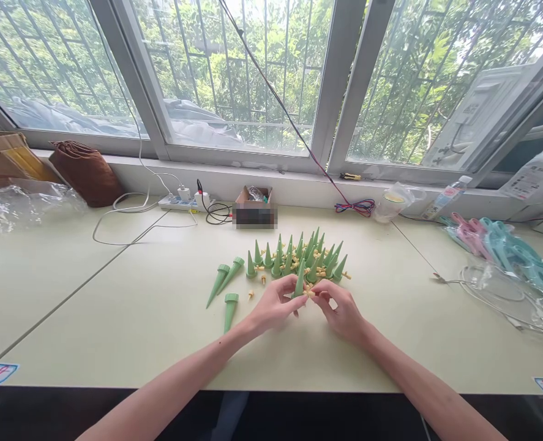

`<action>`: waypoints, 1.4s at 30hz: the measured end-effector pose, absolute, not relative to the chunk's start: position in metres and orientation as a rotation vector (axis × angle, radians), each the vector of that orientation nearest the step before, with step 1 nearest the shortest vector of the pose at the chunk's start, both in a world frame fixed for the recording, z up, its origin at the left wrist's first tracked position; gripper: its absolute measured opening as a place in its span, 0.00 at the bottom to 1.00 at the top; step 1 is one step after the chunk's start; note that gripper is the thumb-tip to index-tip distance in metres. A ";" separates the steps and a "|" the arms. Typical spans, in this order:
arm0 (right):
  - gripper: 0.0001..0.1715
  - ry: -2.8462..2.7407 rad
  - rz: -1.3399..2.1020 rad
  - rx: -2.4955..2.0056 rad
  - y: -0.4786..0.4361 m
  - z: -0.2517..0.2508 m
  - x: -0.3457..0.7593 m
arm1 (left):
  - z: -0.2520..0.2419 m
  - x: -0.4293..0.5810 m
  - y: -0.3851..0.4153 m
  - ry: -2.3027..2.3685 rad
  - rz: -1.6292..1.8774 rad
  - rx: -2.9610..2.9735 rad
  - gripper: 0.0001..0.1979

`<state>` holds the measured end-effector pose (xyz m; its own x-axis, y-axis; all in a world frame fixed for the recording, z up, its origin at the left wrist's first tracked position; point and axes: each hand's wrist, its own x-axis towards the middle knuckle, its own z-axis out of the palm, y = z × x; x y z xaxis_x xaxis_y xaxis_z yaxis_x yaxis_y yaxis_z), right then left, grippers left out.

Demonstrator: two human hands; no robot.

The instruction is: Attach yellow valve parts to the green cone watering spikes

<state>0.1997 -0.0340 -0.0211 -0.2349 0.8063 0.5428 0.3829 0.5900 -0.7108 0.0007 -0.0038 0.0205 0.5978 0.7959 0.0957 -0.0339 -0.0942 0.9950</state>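
My left hand (273, 304) pinches a green cone (299, 280) near its wide end, tip pointing up and away. My right hand (340, 309) pinches a small yellow piece (308, 293) right at the base of that cone. Just behind the hands stands a cluster of several upright green cones (299, 256) mixed with small yellow pieces (294, 262). Three green cones (225, 286) lie on their sides to the left of my left hand.
A pale table (115, 318) runs under a barred window. At the back are a power strip (179, 202) with white cables, a small open box (254, 197), red-blue wires (356, 207), a brown bag (86, 171). Plastic-wrapped teal and pink items (505, 248) lie right.
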 end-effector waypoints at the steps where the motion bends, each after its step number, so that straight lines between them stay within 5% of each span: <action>1: 0.08 -1.841 0.535 -0.969 -0.034 -0.021 0.200 | 0.020 0.001 -0.004 0.666 0.796 1.513 0.14; 42: 0.12 -1.922 0.349 -0.980 -0.033 -0.020 0.199 | 0.015 0.002 -0.007 0.644 0.863 1.608 0.09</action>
<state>0.1985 -0.0328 -0.0196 -0.2599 0.7523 0.6054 0.4912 0.6428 -0.5878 0.0021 -0.0065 0.0148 0.5800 0.7917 0.1917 -0.0417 -0.2062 0.9776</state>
